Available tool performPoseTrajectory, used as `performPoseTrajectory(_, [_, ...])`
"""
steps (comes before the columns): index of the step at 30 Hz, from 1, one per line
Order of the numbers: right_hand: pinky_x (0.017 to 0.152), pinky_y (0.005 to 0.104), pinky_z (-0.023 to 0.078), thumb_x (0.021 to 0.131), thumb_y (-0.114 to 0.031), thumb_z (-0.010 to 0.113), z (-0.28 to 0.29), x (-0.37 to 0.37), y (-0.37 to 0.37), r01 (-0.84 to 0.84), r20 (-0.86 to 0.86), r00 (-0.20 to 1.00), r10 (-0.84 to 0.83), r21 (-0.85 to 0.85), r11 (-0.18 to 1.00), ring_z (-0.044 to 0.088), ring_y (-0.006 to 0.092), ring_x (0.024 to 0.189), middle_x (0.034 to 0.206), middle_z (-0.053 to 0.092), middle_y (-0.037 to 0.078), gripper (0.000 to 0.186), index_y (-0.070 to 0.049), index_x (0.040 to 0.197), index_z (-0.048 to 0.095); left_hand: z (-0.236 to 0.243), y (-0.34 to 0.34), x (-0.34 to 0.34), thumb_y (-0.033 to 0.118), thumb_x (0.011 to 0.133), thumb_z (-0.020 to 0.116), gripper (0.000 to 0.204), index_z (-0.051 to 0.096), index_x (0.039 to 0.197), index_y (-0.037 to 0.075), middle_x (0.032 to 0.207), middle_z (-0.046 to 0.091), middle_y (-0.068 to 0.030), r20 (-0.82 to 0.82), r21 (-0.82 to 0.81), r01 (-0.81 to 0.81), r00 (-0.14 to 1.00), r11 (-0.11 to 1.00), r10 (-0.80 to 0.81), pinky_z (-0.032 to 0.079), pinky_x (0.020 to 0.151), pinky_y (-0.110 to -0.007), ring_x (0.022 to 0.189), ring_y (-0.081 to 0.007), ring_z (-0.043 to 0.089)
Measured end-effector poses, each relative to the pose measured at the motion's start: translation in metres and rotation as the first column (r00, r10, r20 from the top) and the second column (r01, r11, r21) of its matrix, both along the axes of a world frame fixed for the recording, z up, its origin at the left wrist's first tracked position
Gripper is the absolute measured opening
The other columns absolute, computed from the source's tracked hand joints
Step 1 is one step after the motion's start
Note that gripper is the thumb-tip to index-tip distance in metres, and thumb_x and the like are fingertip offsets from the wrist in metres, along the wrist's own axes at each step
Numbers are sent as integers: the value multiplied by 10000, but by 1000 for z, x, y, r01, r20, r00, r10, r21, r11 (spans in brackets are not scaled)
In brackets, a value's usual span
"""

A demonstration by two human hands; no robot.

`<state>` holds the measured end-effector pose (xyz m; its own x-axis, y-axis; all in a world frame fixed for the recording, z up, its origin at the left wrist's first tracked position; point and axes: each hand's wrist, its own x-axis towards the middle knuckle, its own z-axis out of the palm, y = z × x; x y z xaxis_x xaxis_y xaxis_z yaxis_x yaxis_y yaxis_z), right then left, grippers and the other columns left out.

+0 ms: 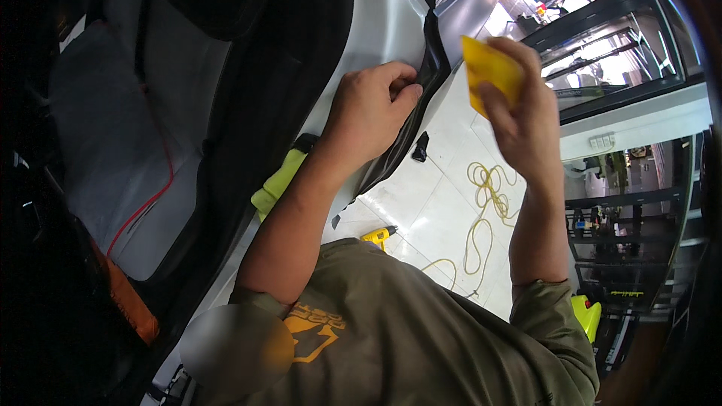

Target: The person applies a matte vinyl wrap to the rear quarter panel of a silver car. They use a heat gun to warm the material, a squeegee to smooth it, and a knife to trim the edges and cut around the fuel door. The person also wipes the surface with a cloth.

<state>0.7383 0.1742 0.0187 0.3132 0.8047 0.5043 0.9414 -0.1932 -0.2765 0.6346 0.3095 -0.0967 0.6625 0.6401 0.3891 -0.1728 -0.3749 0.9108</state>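
The left hand [372, 109] is curled closed, its fingertips pinching the black rubber door seal strip [421, 98] where it runs along the edge of the silver-grey painted car body panel [380, 22]; the thumb and fingers press on the strip's upper stretch, and below the hand the strip hangs on down the panel edge. The right hand [526, 116] is raised just to the right of it, apart from the car, and grips a flat yellow plastic squeegee card [489, 71] between thumb and fingers, the card's free corner pointing up and left toward the seal. To the left, through the door opening, lies a grey car seat with red piping [120, 150]. Below the hands the white tiled floor [421, 203] carries a loose yellow coiled cable [485, 203], a small yellow power tool [380, 237] and a yellow-green cloth [280, 180] beside the left forearm.
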Motion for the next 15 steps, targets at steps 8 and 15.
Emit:
performPoseTrajectory(8, [651,467,509,864,-103,595,-26,-20,11,264,236,948,-215,-203,943,636,415,718,846,648,216,185,-28,999,495,-12,-3,1,102,891,655,225,662,1068,-38,891,718,-164,11,-56,51,999,997,-50,542,702,-300,763,-208,711])
performPoseTrajectory(15, [620,495,491,887,-133,617,-88,-34,-6,442,-164,881,-443,-47,896,632,437,684,712,619,234,174,-15,942,501,-24,-12,2,61,847,655,184,661,998,-43,887,695,-205,154,-2,-36,987,999,36,546,718,-383,793,-355,688])
